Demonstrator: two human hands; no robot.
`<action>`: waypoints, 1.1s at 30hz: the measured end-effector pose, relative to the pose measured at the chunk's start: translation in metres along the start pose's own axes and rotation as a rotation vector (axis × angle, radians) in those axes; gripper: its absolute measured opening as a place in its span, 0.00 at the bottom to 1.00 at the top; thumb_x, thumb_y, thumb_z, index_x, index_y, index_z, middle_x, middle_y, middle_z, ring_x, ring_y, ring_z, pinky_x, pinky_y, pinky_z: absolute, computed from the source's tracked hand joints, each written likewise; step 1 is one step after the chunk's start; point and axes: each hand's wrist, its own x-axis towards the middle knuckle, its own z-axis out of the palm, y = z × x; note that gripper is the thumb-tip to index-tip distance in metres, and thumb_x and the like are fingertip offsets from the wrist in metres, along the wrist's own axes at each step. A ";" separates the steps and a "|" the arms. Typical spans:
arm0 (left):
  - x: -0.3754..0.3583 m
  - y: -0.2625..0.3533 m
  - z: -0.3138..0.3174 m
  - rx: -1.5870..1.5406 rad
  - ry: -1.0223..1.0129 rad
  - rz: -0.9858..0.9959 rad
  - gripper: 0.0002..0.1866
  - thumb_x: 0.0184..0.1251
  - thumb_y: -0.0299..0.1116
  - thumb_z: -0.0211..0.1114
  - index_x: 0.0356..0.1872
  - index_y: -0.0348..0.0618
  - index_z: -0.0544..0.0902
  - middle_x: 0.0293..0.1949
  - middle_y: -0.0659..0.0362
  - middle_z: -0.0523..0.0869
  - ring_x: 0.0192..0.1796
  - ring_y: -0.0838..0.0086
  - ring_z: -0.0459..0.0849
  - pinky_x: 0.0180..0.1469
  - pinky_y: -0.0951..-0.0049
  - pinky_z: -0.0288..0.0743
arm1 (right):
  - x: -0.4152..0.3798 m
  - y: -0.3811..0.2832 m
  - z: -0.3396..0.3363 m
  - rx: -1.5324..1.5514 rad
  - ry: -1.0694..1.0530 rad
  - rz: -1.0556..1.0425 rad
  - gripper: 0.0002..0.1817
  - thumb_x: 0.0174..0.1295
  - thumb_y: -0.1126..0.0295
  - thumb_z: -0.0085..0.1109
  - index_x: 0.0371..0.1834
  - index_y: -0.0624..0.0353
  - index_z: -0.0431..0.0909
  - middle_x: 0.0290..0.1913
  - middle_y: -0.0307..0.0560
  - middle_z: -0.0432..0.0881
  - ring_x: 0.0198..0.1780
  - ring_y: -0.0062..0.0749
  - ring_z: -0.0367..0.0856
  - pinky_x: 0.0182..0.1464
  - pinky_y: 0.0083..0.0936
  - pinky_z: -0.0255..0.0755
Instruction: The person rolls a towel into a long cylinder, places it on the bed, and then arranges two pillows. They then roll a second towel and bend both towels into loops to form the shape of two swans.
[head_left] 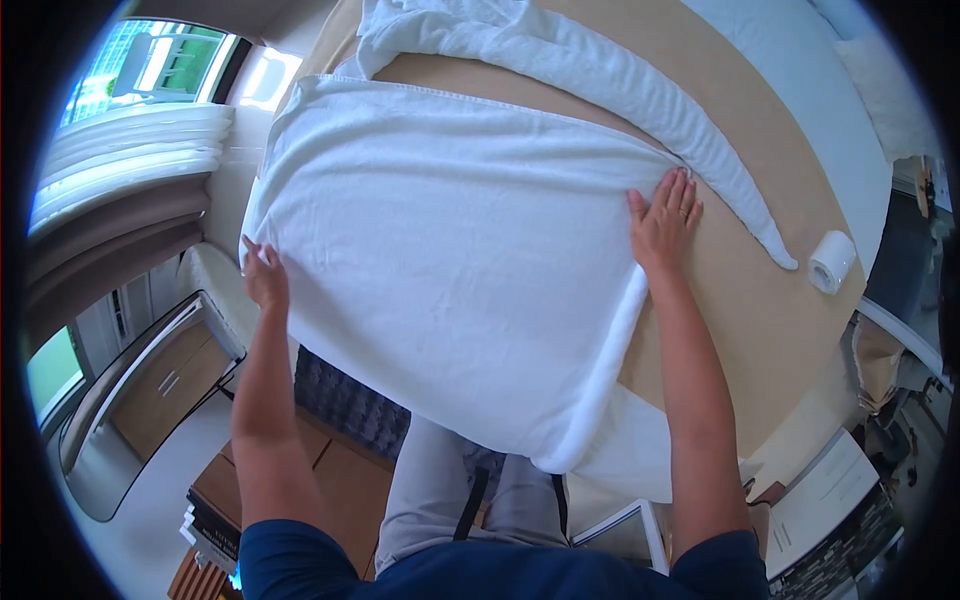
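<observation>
White and broad, a soft-looking rectangular cloth (pixel 440 230) lies over a smooth tan surface (pixel 760 370), its near edge by the person's grey-trousered legs (pixel 425 490). Even tension from both sides should ease out its ripples best. The left hand (pixel 266 278) seems to pinch the left edge; the right hand (pixel 664 225) rests flat, thumb spread, at the far right corner. Beyond curves a long white rolled cloth (pixel 620 85).

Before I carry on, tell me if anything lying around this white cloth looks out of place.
The white paper roll does: it sits on the tan surface near the tapered end of the rolled cloth, seemingly odd among linens. No spill shows.
</observation>
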 end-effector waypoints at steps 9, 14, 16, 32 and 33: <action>0.157 0.165 0.011 -0.226 0.094 0.539 0.27 0.55 0.49 0.66 0.54 0.47 0.78 0.52 0.55 0.80 0.55 0.60 0.76 0.59 0.65 0.68 | 0.004 0.018 -0.001 -0.001 -0.105 0.023 0.40 0.67 0.41 0.29 0.70 0.66 0.48 0.73 0.55 0.49 0.74 0.49 0.43 0.71 0.49 0.34; 0.223 0.169 0.025 -0.158 -0.028 0.413 0.11 0.59 0.40 0.60 0.41 0.61 0.86 0.40 0.60 0.86 0.48 0.65 0.80 0.52 0.68 0.74 | 0.012 -0.003 -0.015 -0.036 -0.211 0.182 0.40 0.68 0.41 0.24 0.71 0.64 0.48 0.74 0.51 0.48 0.74 0.48 0.41 0.70 0.53 0.31; 0.217 0.181 0.029 -0.190 -0.046 0.360 0.11 0.59 0.39 0.59 0.42 0.60 0.86 0.40 0.59 0.86 0.47 0.65 0.81 0.52 0.68 0.74 | 0.018 -0.015 -0.018 -0.050 -0.263 0.293 0.40 0.68 0.41 0.23 0.71 0.64 0.47 0.74 0.50 0.47 0.75 0.47 0.40 0.70 0.53 0.30; 0.196 0.140 0.016 -0.254 -0.096 0.990 0.14 0.51 0.35 0.70 0.42 0.49 0.85 0.43 0.57 0.85 0.49 0.62 0.79 0.55 0.67 0.72 | 0.014 -0.012 0.003 -0.038 -0.064 0.258 0.40 0.68 0.41 0.24 0.69 0.65 0.52 0.72 0.52 0.52 0.74 0.44 0.44 0.70 0.48 0.35; 0.195 0.149 0.015 -0.319 -0.187 0.892 0.17 0.50 0.34 0.71 0.45 0.50 0.84 0.42 0.57 0.85 0.48 0.63 0.79 0.54 0.68 0.71 | 0.014 -0.012 0.003 -0.027 -0.061 0.251 0.39 0.68 0.41 0.24 0.70 0.65 0.52 0.72 0.52 0.52 0.74 0.44 0.44 0.70 0.48 0.36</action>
